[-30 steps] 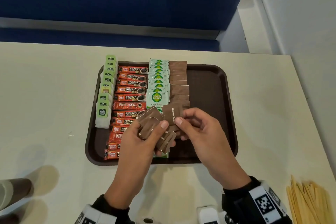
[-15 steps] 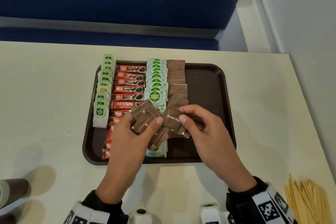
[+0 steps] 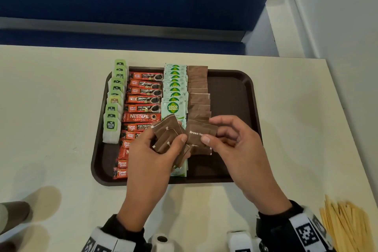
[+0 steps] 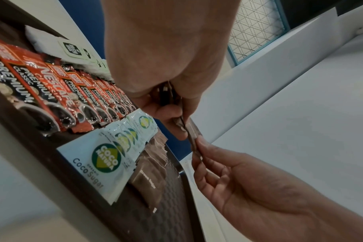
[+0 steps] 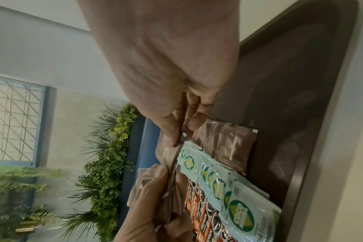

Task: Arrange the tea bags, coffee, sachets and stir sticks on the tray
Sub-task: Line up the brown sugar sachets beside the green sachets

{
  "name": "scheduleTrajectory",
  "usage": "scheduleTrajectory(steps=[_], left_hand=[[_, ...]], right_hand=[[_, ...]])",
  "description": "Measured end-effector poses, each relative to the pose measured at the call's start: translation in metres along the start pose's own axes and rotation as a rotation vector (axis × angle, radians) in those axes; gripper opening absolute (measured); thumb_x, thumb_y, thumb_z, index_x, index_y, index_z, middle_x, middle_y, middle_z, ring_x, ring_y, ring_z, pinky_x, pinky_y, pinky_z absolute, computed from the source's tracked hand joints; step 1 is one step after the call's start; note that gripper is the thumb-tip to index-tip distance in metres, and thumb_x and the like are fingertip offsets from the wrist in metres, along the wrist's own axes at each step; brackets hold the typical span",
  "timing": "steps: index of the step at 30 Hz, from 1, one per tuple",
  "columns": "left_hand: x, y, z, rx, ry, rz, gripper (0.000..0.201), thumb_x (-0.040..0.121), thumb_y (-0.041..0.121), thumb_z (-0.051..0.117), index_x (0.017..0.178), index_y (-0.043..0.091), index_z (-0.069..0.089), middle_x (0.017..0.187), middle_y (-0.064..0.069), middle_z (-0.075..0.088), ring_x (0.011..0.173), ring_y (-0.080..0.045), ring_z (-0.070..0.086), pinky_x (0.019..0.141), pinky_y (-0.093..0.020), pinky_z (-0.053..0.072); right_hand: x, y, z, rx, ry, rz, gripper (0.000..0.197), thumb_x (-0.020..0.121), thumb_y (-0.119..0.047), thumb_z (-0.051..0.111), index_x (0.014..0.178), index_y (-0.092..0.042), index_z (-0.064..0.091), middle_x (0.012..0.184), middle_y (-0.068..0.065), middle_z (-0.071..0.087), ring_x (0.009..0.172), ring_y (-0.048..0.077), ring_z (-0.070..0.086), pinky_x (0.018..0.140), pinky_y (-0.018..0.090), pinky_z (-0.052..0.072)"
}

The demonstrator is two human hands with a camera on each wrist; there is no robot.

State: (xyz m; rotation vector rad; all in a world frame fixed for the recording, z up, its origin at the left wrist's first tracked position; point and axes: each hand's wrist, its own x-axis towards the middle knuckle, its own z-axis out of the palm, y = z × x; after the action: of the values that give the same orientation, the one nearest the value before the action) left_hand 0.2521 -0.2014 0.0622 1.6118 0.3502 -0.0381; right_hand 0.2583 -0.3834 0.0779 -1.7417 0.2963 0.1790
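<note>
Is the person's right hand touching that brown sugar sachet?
Touching. The head view shows the right hand pinching the brown paper sugar sachet between thumb and fingers.

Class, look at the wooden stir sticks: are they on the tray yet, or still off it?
Off it. The stir sticks lie in a loose pile on the table, beyond the near right corner of the tray.

Dark brown tray (image 3: pixel 233 88), red coffee sticks (image 3: pixel 144 99), pale green-logo sachets (image 3: pixel 174 88), brown sugar sachets (image 3: pixel 197 86)
</note>
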Motion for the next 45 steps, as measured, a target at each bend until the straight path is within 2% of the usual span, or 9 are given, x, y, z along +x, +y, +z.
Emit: scheduleTrajectory(steps=[4,8,11,16,26,31,36,42,45], left_hand=[[0.005,0.002,-0.006,-0.051,0.050,-0.068,0.024,0.090,0.011,0.085,0.104,0.029,0.077,0.092,0.015,0.083,0.082,-0.005,0.080,0.063,-0.015,0.059],[0.010,0.005,-0.014,-0.109,0.087,-0.124,0.022,0.091,0.012,0.083,0.105,0.028,0.076,0.094,0.010,0.084,0.081,-0.011,0.082,0.056,-0.019,0.059],[0.012,0.004,-0.017,-0.131,0.089,-0.156,0.023,0.091,0.014,0.083,0.110,0.024,0.076,0.099,0.006,0.085,0.087,-0.017,0.084,0.064,-0.032,0.066],[0.009,0.000,-0.018,-0.109,0.064,-0.144,0.023,0.092,0.014,0.083,0.108,0.029,0.075,0.097,0.011,0.084,0.084,-0.012,0.083,0.054,-0.020,0.059],[0.009,-0.007,-0.022,-0.090,0.066,-0.174,0.025,0.092,0.015,0.083,0.113,0.026,0.076,0.101,0.000,0.085,0.087,-0.028,0.084,0.080,-0.060,0.065],[0.009,-0.009,-0.020,-0.089,0.060,-0.161,0.023,0.093,0.015,0.082,0.113,0.025,0.075,0.097,0.004,0.085,0.081,-0.022,0.084,0.057,-0.033,0.063],[0.008,-0.010,-0.017,-0.113,0.041,-0.187,0.026,0.094,0.012,0.081,0.118,0.018,0.075,0.099,-0.001,0.085,0.079,-0.027,0.084,0.073,-0.048,0.065],[0.005,-0.013,-0.016,-0.128,0.031,-0.188,0.025,0.094,0.012,0.081,0.117,0.019,0.075,0.098,0.000,0.085,0.078,-0.023,0.084,0.054,-0.026,0.063],[0.003,-0.015,-0.015,-0.125,0.025,-0.180,0.026,0.092,0.013,0.082,0.117,0.019,0.075,0.102,0.001,0.085,0.086,-0.021,0.084,0.055,-0.023,0.061]], right_hand=[[0.002,0.010,-0.010,0.032,0.063,0.057,0.031,0.092,-0.012,0.081,0.119,-0.025,0.070,0.098,-0.010,0.082,0.095,0.011,0.078,0.088,0.024,0.062],[0.001,0.027,-0.013,-0.026,-0.020,0.140,0.032,0.092,-0.013,0.082,0.117,-0.027,0.068,0.093,-0.007,0.082,0.093,0.015,0.077,0.087,0.021,0.060],[-0.001,0.040,-0.009,-0.122,-0.062,0.120,0.032,0.090,-0.014,0.085,0.114,-0.027,0.069,0.086,-0.005,0.080,0.086,0.014,0.074,0.080,0.018,0.058],[-0.001,0.061,0.002,-0.227,0.016,0.033,0.034,0.085,-0.010,0.089,0.109,-0.028,0.071,0.080,-0.005,0.073,0.068,0.004,0.061,0.068,0.012,0.050],[-0.001,0.070,0.009,-0.285,0.091,-0.057,0.046,0.085,-0.009,0.089,0.122,-0.024,0.067,0.086,-0.005,0.067,0.072,0.007,0.060,0.067,0.014,0.051],[-0.001,0.070,0.008,-0.305,0.079,-0.034,0.052,0.084,-0.011,0.090,0.126,-0.025,0.064,0.088,-0.007,0.066,0.075,0.005,0.062,0.067,0.014,0.051],[0.001,0.072,0.008,-0.325,0.072,-0.026,0.054,0.083,-0.014,0.091,0.128,-0.025,0.064,0.091,-0.006,0.066,0.074,0.007,0.062,0.066,0.015,0.052],[0.000,0.072,0.005,-0.367,0.090,-0.038,0.054,0.082,-0.020,0.093,0.127,-0.028,0.063,0.099,-0.006,0.061,0.078,0.011,0.061,0.068,0.017,0.054],[-0.004,0.063,0.006,-0.398,0.183,-0.096,0.044,0.085,-0.027,0.090,0.121,-0.030,0.065,0.104,-0.007,0.054,0.082,0.012,0.059,0.070,0.014,0.052]])
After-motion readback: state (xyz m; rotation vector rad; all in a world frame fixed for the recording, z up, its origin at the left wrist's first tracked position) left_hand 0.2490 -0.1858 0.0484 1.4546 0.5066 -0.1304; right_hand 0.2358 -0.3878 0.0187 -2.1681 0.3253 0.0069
